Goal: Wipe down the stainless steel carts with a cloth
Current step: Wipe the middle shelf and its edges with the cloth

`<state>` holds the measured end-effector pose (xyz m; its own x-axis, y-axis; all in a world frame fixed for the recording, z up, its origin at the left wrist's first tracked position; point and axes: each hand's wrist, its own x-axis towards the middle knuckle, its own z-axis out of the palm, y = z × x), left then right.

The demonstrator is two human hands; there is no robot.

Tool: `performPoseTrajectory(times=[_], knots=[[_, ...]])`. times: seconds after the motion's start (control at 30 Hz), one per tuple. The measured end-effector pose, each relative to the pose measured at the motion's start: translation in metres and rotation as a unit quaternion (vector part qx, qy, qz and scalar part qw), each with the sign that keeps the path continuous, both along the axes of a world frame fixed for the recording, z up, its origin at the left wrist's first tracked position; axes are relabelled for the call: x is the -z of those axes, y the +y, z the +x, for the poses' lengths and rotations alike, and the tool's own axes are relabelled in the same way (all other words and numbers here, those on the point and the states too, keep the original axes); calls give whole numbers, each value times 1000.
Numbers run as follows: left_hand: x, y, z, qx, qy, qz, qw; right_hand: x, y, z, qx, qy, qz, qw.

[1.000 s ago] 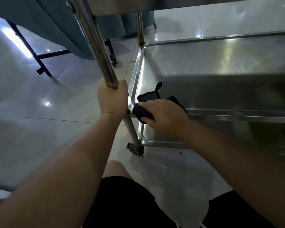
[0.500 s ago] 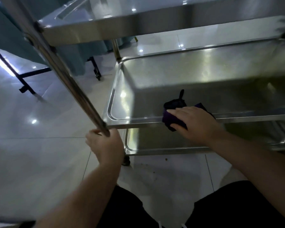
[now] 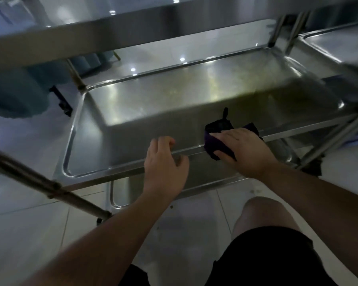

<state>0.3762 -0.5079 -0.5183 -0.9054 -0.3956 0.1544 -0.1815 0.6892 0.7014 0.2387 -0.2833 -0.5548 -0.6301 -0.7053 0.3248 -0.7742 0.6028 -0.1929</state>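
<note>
The steel cart's middle shelf (image 3: 174,100) fills the view, under its top shelf (image 3: 132,23). A dark purple cloth (image 3: 217,146) is draped over the middle shelf's front rim. My right hand (image 3: 246,149) lies on the cloth with its fingers nearly straight and presses it onto the rim; the thumb is hidden. A little to the left, my left hand (image 3: 163,164) is at the same rim, with fingers curled over the top and the thumb at the front.
The cart's near-left upright post (image 3: 50,186) slants across the lower left. The bottom shelf (image 3: 120,200) shows below the rim. A second steel cart (image 3: 339,44) stands at the right. A teal draped stand (image 3: 19,89) is at the left. My knee (image 3: 262,215) is near the cart.
My left hand has let go of the upright post and moved right to the shelf's front rim. My right hand has slid the cloth rightward along the rim.
</note>
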Motion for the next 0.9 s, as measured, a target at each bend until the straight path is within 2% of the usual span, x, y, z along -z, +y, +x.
performPoseTrajectory(times=[0.17,0.43,0.73,0.9], knots=[[10,40,-25,70,8,-85,994,4,69,-26,62,-20,-2,998],[18,88,-65,209,8,-218,953,2,137,-57,149,-25,-5,988],[27,98,-115,363,-43,-387,847,-8,184,-79,261,-48,-9,964],[35,88,-119,398,-49,-402,823,-18,196,-103,342,-103,1,934]])
